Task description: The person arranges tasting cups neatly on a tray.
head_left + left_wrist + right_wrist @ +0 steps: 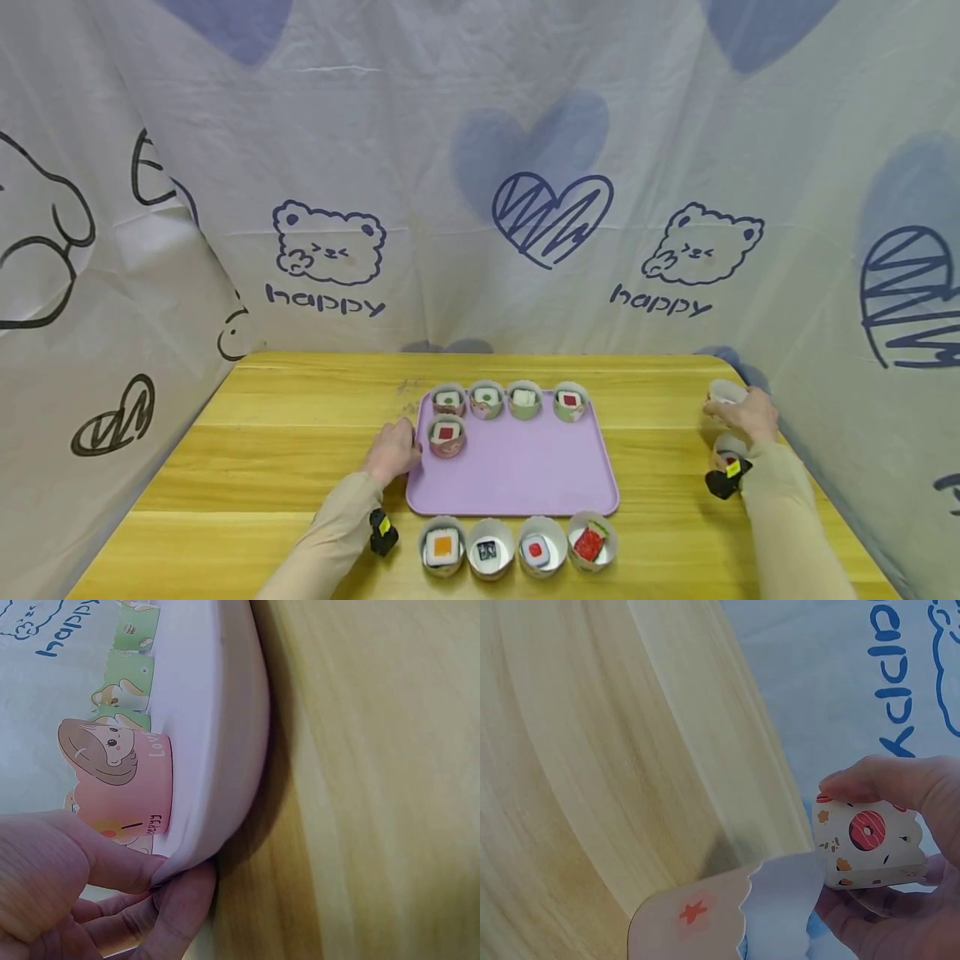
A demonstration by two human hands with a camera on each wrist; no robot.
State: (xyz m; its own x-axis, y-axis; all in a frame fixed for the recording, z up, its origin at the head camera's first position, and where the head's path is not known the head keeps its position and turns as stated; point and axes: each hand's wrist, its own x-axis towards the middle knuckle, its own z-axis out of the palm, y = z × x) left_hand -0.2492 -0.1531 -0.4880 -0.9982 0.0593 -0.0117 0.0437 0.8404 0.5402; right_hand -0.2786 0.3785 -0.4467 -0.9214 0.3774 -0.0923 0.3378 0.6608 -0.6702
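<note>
At the left rim of a light purple tray point(517, 479), my left hand point(393, 452) pinches the edge between thumb and fingers. A pink paper cup point(124, 787) stands on the tray close by that hand. Over at the table's right side, my right hand point(756, 414) grips a white paper baking cup point(866, 840) printed with a pink doughnut. Its thumb lies on one side of the cup and its fingers on the other. Nearer than this cup stands another paper cup point(694, 922), pale pink with a star, partly hidden by the wrist camera in the head view.
Several paper cups with small square cakes line the tray's back edge, including a green cup point(525, 402). In front of the tray is a row of white cups, one with an orange-topped cake point(442, 547). A printed cloth point(442, 250) hangs behind the wooden table point(300, 400).
</note>
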